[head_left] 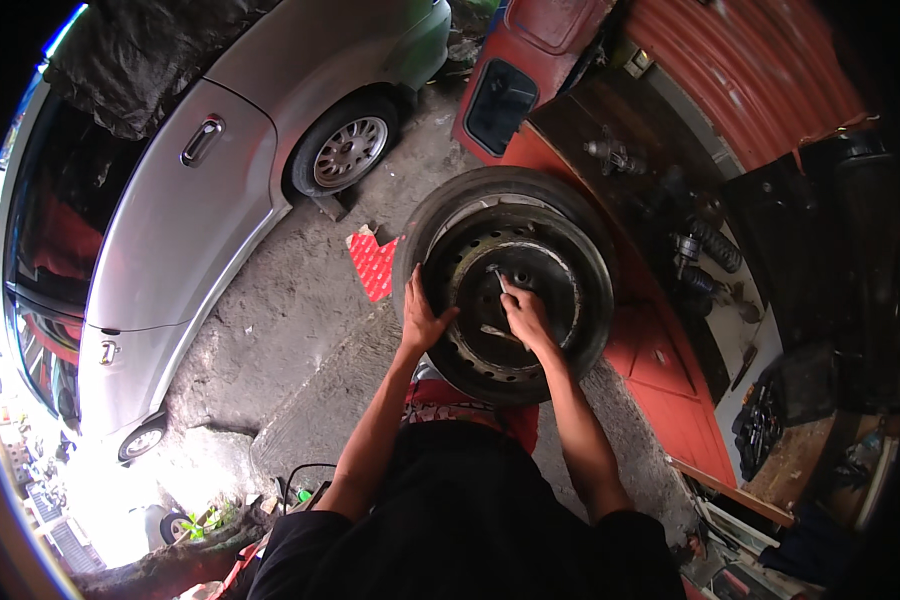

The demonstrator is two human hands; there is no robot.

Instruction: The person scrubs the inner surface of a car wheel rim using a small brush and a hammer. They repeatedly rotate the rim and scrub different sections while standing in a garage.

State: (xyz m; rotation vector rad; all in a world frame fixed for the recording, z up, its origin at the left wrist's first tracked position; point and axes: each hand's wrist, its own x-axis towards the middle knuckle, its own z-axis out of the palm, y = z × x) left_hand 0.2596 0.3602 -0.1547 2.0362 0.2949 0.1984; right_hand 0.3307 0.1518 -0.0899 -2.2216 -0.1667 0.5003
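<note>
In front of me a black steel wheel with its tire (591, 330) lies over another tire (420, 222), whose pale rim shows at the far side. My left hand (425, 318) rests on the left edge of the near tire, thumb and fingers apart. Over the wheel's disc (550, 268), my right hand (523, 312) is closed around a slim metal tool (497, 272), its tip near the hub. The grip hides most of the tool, so its exact kind cannot be told. A pale bar-like shape (497, 333) shows just below that hand.
A silver car (185, 200) stands at the left on rough concrete (260, 340). Torn red cardboard (373, 265) lies beside the tires. At the right, a red panel (660, 360) borders a workbench with metal parts and a coil-spring shock absorber (715, 245). A red vehicle door (505, 95) stands beyond.
</note>
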